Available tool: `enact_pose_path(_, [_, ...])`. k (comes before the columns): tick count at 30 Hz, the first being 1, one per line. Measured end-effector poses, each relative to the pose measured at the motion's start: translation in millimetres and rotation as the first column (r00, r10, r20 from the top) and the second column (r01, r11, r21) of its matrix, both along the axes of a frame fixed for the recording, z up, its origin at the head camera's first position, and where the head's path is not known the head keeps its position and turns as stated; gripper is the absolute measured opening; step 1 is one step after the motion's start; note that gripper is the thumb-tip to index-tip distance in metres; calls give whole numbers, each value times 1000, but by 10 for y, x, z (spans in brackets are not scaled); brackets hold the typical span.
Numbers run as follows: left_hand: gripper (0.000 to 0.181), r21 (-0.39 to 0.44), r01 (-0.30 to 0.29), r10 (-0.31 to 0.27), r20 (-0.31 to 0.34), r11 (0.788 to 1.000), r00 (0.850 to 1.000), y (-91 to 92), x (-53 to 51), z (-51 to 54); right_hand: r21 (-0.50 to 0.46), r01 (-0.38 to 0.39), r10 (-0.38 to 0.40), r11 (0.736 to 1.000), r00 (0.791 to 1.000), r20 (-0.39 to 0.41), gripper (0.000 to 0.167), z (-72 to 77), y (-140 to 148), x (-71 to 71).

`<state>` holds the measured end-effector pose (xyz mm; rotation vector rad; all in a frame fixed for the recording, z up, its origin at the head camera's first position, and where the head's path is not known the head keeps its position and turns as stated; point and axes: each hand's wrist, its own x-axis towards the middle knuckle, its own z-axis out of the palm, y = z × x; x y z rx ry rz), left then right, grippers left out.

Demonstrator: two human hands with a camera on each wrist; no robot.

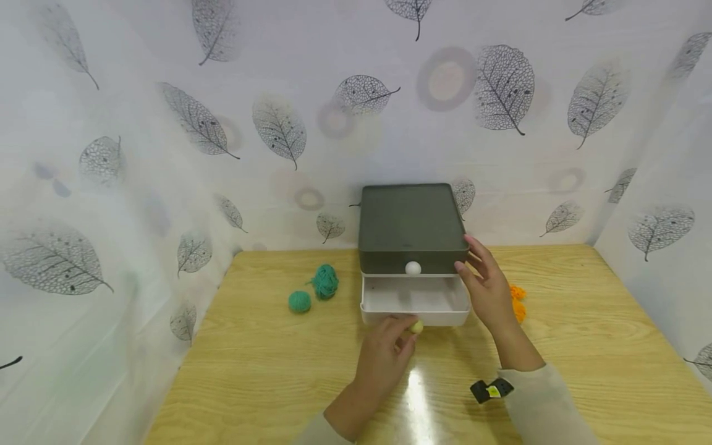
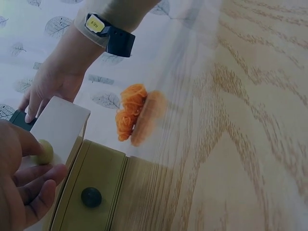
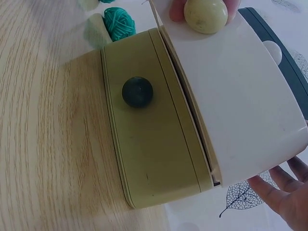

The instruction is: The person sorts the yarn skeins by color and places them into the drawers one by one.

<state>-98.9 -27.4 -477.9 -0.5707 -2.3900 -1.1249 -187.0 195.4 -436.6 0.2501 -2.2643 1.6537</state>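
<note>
Pinching the yellow knob (image 1: pixel 417 327) of the white drawer (image 1: pixel 439 318) with our left hand (image 1: pixel 384 352), we have that drawer standing out from the box (image 1: pixel 411 216), beneath its grey top. Our right hand (image 1: pixel 491 293) holds its fingers apart and rests at the top's right side, near the front corner. On the top's front we see a white knob (image 1: pixel 413 268). Below the white drawer is an olive drawer (image 3: pixel 154 144) with a dark knob (image 3: pixel 137 92). On the desk (image 1: pixel 250 371), green yarn balls (image 1: pixel 325 282) lie left of the box and orange yarn (image 1: pixel 520 304) lies right.
</note>
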Motion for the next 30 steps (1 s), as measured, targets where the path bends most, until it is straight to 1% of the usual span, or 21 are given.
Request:
enact_pose_path(4, [31, -21, -12, 12, -21, 1000, 1000, -23, 12, 11, -5, -3, 3, 1000, 1000, 4, 59, 1, 3, 2])
enact_pose_path(11, [31, 14, 4, -4, -30, 1000, 1000, -52, 26, 36, -14, -9, 9, 1000, 1000, 4, 59, -4, 7, -1])
enact_pose_path(14, [31, 47, 4, -2, -37, 999, 999, -73, 37, 79, -14, -12, 12, 1000, 1000, 8, 59, -2, 10, 2])
enact_pose_path(18, [28, 96, 3, 4, -72, 995, 997, -118, 53, 166, -10, -12, 12, 1000, 1000, 10, 59, 4, 15, 6])
enact_pose_path(20, [25, 96, -8, 18, -103, 995, 995, -145, 51, 203, -8, -12, 12, 1000, 1000, 10, 59, 6, 18, 6])
enact_pose_path(23, [23, 85, -43, 55, -143, 995, 988, -189, 32, 242, -10, -16, 17, 1000, 1000, 11, 59, 8, 18, 6])
enact_pose_path(27, [23, 79, -98, 111, -179, 992, 977, -273, -8, 269, -14, -20, 20, 1000, 1000, 19, 59, 9, 14, 7])
enact_pose_path(30, [24, 92, -122, 139, -203, 988, 969, -349, -48, 284, -9, -16, 17, 1000, 1000, 24, 59, 9, 17, 9])
